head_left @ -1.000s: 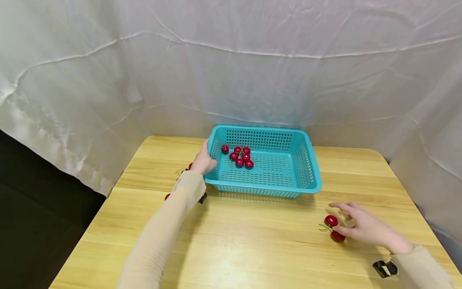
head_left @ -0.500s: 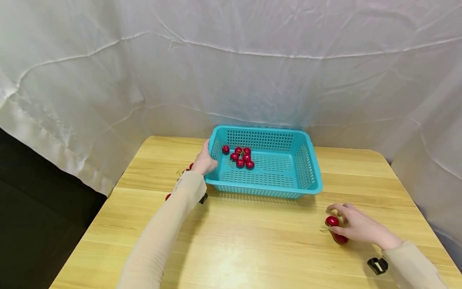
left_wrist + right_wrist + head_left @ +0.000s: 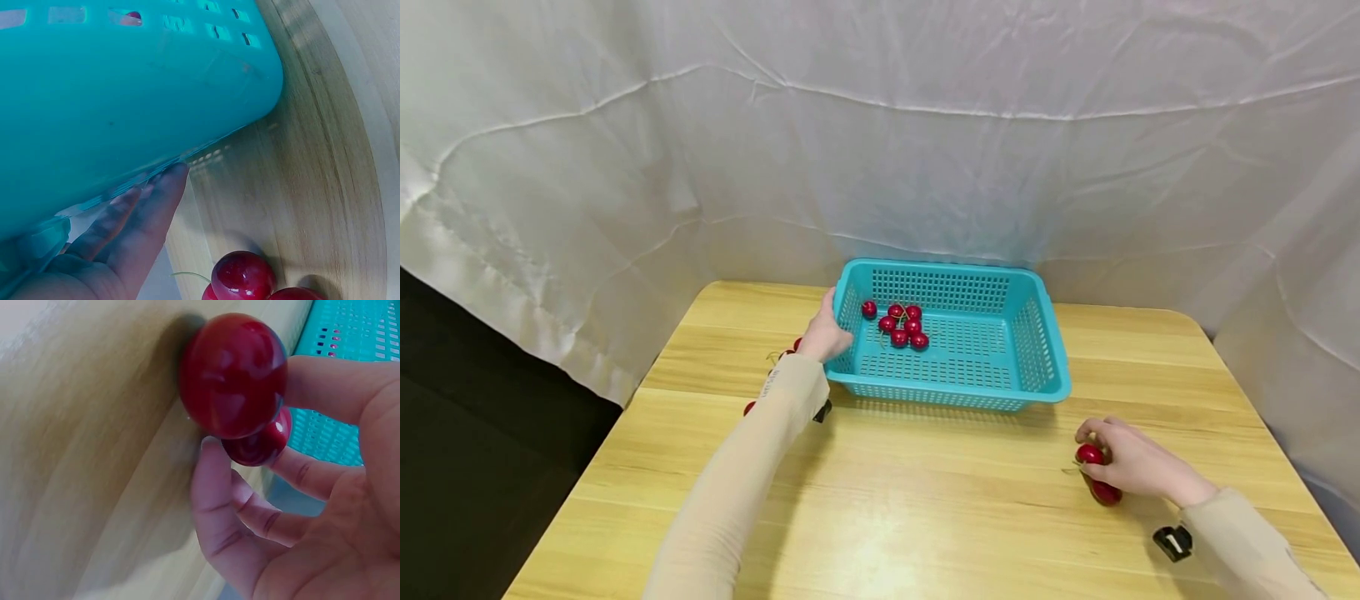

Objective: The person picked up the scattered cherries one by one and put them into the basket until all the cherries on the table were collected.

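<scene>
My left hand (image 3: 826, 335) holds the left side of a teal plastic basket (image 3: 955, 397), thumb over the rim. In the left wrist view its straight fingers (image 3: 153, 215) lie along the basket's outer wall (image 3: 125, 112). At the right of the table, my right hand (image 3: 1138, 462) curls its thumb and fingers round a red cherry (image 3: 1088, 454) of a stemmed pair. The second cherry (image 3: 1106, 492) sits just below the thumb, nearer the person. In the right wrist view, the near cherry (image 3: 234, 375) partly hides the far cherry (image 3: 259, 444), which fingertips meet.
Several cherries (image 3: 898, 325) lie in the left part of the basket. More cherries (image 3: 244, 275) lie on the wooden table (image 3: 925, 492) left of the basket, partly hidden by the left arm. A pale cloth (image 3: 925, 167) hangs behind the table.
My right hand has moved slightly left and its thumb and fingers have closed in round the upper cherry. My left hand and the basket have stayed nearly still.
</scene>
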A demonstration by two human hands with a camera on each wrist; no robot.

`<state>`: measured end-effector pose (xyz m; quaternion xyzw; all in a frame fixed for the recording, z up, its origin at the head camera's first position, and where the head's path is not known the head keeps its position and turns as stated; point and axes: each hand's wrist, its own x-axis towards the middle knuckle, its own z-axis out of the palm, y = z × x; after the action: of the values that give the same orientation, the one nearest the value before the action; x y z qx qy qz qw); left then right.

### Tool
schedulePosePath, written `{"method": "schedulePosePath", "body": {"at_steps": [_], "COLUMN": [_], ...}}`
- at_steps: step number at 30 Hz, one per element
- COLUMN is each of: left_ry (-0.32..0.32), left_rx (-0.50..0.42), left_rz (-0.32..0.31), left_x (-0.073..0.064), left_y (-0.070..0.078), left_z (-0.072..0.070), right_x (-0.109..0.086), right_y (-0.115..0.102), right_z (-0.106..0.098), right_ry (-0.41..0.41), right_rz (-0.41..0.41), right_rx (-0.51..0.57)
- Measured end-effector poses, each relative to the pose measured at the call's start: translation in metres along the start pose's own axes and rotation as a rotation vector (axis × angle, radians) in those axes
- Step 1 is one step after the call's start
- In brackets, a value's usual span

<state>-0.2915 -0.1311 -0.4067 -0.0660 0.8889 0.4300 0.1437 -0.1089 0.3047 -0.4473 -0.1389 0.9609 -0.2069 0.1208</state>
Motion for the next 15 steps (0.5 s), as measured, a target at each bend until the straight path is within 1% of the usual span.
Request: {"method": "schedulePosePath", "body": {"at_steps": [5, 9, 15], "left_ry": [-0.003, 0.001, 0.002], "left_rx": [-0.003, 0.004, -0.002], "left_rz": [-0.002, -0.007, -0.012], "left_x": [-0.0006, -0.0011, -0.0011], "left_y": [0.0005, 0.0011, 0.0016], "left_z": [-0.0002, -0.0004, -0.0002], "right_x": [0.0023, 0.0046, 0.0085], "right_y": [-0.0009, -0.0013, -0.0028], "right_z": [0.0009, 0.0012, 0.0007], "right_ry": [0.006, -0.007, -0.031], "right_rz": [0.005, 0.002, 0.025], "right_rx": [0.004, 0.005, 0.024]}}
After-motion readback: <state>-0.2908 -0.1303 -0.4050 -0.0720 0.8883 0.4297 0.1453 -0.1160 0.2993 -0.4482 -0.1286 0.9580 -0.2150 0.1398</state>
